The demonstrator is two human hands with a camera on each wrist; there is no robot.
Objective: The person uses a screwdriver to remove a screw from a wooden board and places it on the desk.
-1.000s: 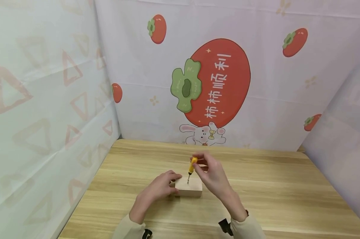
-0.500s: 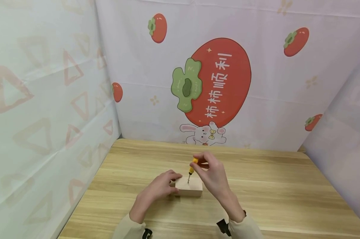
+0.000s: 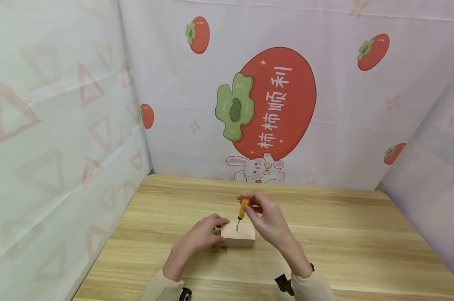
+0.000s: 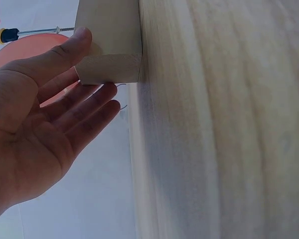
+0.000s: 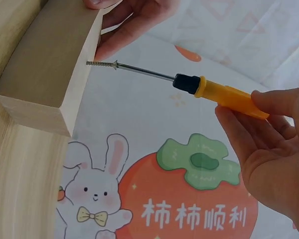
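Right hand (image 3: 268, 219): pinches the yellow handle of a screwdriver (image 5: 234, 101) between thumb and fingers, thumb on one side, fingertips on the other. Left hand (image 3: 198, 238): holds the left end of a wooden block (image 3: 239, 241), thumb against the near face, fingers reaching round to the far side; the lower fingers lie partly extended past the end.

Screwdriver: black collar below the handle, thin metal shaft, tip meeting the head of a screw (image 5: 101, 63). Shaft close to upright, handle leaning slightly right. Screw: stands on the top face of the block near its middle, most of its thread showing above the wood; depth of the point cannot be told. Block: pale, rectangular, lying flat with its long side running left to right.

Both forearms come in from the near side in light sleeves (image 3: 312, 288), a black fitting (image 3: 284, 285) beside the right cuff. Under everything, a wood-grain table (image 3: 343, 251). Beyond its far edge, a white backdrop (image 3: 182, 150) printed with red persimmons and a rabbit; at left, a pale sheet (image 3: 61, 179) with triangle outlines.
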